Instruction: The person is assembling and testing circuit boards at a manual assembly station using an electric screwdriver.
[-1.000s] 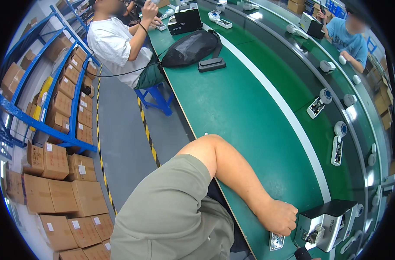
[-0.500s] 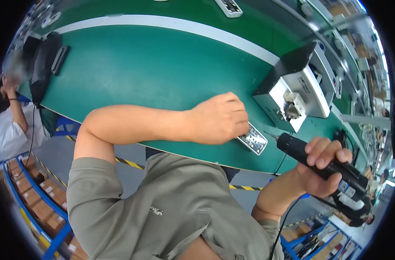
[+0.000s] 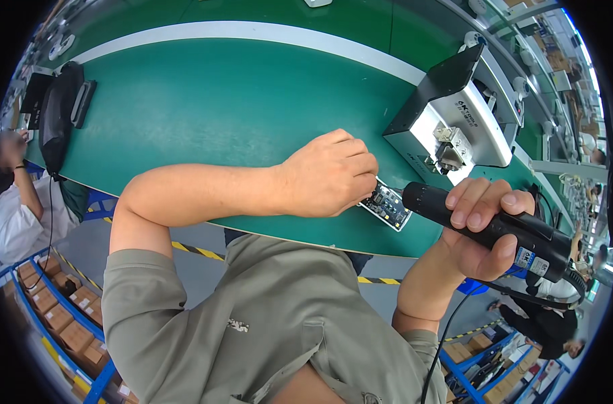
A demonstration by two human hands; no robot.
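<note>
My right hand (image 3: pixel 485 225) is wrapped around a black corded electric screwdriver (image 3: pixel 535 244), held nearly level and pointing left. Its nose is at the right edge of a small dark circuit board in a white housing (image 3: pixel 387 207), which lies on the green worktop (image 3: pixel 205 114) near the front edge. The bit's tip cannot be clearly made out there. My left hand (image 3: pixel 336 175) is closed over the board's far left end, with the back of the hand up. Its fingertips are hidden beneath it, and the left forearm runs across the bench's front.
Just beyond the screwdriver stands a silver and black screw feeder (image 3: pixel 448 128). A green belt (image 3: pixel 360 30) runs behind a white strip (image 3: pixel 252 30). At far left are a black bag (image 3: pixel 60 114) and another person (image 3: pixel 23 209). Cartons (image 3: pixel 77 337) fill racks below.
My right hand has brought the screwdriver left, from beside the board to its edge. A white-cased part on the belt has shifted up and mostly out of view.
</note>
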